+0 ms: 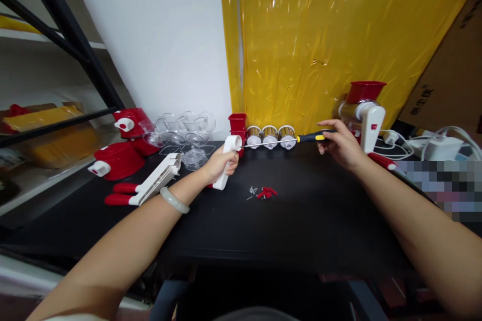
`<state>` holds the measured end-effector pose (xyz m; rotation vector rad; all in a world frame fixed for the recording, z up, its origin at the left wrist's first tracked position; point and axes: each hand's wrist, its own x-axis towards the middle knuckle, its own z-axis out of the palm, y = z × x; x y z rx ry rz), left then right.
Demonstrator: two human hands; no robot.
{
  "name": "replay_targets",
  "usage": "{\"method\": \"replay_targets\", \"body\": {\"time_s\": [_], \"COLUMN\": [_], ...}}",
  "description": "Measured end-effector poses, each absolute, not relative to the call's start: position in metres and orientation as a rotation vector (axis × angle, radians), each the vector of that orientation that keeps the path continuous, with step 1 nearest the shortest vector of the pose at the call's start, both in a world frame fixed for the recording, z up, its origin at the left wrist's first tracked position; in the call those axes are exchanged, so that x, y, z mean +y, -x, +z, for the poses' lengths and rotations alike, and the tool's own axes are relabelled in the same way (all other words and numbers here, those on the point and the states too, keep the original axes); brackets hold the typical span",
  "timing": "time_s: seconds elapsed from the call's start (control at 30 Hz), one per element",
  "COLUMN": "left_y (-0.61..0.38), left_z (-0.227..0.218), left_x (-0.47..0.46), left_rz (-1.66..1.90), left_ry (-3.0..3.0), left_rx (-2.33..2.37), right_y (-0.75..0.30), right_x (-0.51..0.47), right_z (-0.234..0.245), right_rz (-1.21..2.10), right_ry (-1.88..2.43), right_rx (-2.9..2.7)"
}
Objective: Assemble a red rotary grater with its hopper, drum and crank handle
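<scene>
My left hand (221, 165) is closed around a white crank handle (228, 158), its round hub facing right. My right hand (341, 144) holds the dark blue and yellow grip of a long screwdriver (311, 137) between its fingers. The screwdriver's thin shaft runs level to the left, and its tip meets the hub of the handle; how deep it sits I cannot tell. Below on the black table lie several small screws (253, 190) beside a cluster of small red parts (266, 192). More white handles with red grips (156, 180) lie left of my left hand.
Three metal grater drums (269, 136) stand behind the screwdriver, next to stacked red hoppers (237, 123). Clear plastic housings (184, 128) and red bases (118, 159) are at the left. An assembled rotary grater (367, 110) stands at the right, near a white power adapter with cables (439, 145).
</scene>
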<state>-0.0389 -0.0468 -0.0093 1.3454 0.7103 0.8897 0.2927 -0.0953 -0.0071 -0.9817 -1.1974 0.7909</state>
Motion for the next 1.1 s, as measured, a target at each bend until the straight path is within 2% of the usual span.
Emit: {"method": "replay_targets", "body": {"time_s": [0.77,1.1], "left_y": [0.0403,0.0403], "left_z": [-0.0088,-0.0118], "left_x": [-0.0420,-0.0402], "left_rz": [0.891,0.895], "left_ry": [-1.345,-1.339], "left_rx": [0.684,0.683], "right_y": [-0.2972,-0.3008], "right_x": [-0.0932,-0.0958], "right_z": [-0.0127,-0.0117], "right_rz": [0.585,0.842], "right_ry": [1.094,0.949], "right_rx": [-1.387,-1.288]}}
